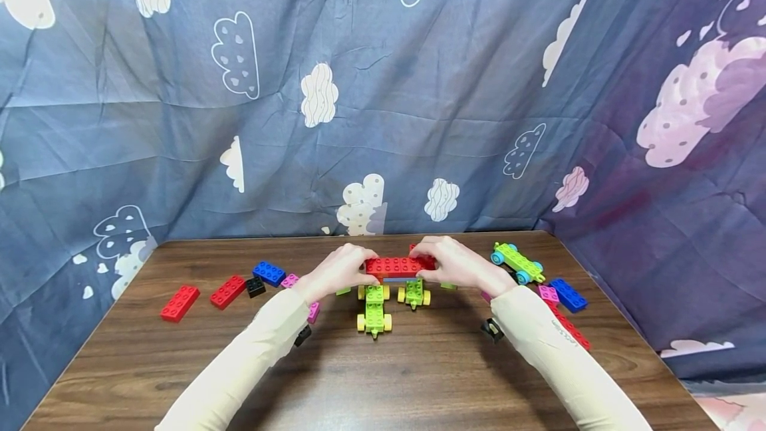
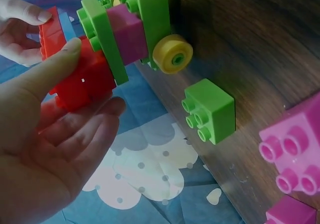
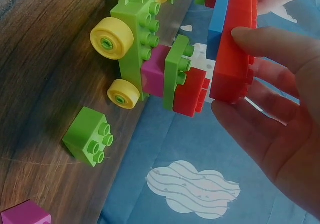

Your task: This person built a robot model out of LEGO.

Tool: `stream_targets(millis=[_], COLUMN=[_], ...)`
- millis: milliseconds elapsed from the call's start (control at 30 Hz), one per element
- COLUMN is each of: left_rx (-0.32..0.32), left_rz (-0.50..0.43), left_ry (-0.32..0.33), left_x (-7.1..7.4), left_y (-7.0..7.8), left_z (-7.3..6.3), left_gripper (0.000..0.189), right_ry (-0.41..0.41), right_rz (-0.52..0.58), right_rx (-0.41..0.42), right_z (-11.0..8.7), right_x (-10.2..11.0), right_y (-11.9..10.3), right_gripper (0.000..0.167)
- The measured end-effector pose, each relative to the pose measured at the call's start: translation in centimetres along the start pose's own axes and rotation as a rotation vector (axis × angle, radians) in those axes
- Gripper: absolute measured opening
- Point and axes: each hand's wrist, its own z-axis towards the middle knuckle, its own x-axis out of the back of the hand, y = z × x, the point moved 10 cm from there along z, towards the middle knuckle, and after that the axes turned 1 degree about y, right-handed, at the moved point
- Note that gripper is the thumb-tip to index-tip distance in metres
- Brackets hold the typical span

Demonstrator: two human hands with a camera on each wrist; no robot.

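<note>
A long red brick (image 1: pixel 395 266) spans between both hands above the table. My left hand (image 1: pixel 342 267) grips its left end, thumb on the near side and fingers beyond. At the other end, my right hand (image 1: pixel 457 263) pinches it between thumb and fingers. A blue piece (image 3: pixel 218 24) sits against its underside. Below the right end, a small red brick (image 3: pixel 189 91) tops a green plate (image 3: pixel 175 74), a pink brick (image 3: pixel 154 71) and a green wheeled base (image 3: pixel 132 49); a gap shows between the long brick and this stack. A similar stack stands under the left end.
Red bricks (image 1: pixel 180 303), a blue brick (image 1: pixel 269 273) and a black brick (image 1: pixel 255 287) lie left. On the right are a green car base with blue wheels (image 1: pixel 517 263), a blue brick (image 1: pixel 568 294) and a long red piece (image 1: pixel 568 326). A loose green brick (image 3: pixel 89 136) stands near the right stack.
</note>
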Motion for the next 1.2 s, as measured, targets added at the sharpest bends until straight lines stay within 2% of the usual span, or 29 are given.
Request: stream_targets(millis=[300, 667, 867, 1000, 1200], left_rx=[0.028, -0.013, -0.019, -0.013, -0.004], left_rz=[-0.017, -0.035, -0.043, -0.048, -0.063], left_ry=[-0.001, 0.013, 0.027, 0.027, 0.024], left_x=[-0.3, -0.3, -0.1, -0.1, -0.2], left_y=[-0.3, -0.3, -0.2, -0.2, -0.2], left_z=[0.5, 0.5, 0.4, 0.3, 0.3], left_gripper=[0.025, 0.025, 0.023, 0.024, 0.024], right_ry=[0.006, 0.008, 0.067, 0.112, 0.069], right_rz=[0.012, 0.031, 0.093, 0.089, 0.076], right_rx=[0.007, -0.009, -0.015, -0.021, -0.016], right_z=[-0.2, -1.0, -1.4, -1.1, 0.3], right_x=[0.0, 0.3, 1.7, 2.5, 1.5], right_y=[0.1, 0.5, 1.7, 2.9, 4.1], right_gripper=[0.028, 0.031, 0.027, 0.023, 0.020])
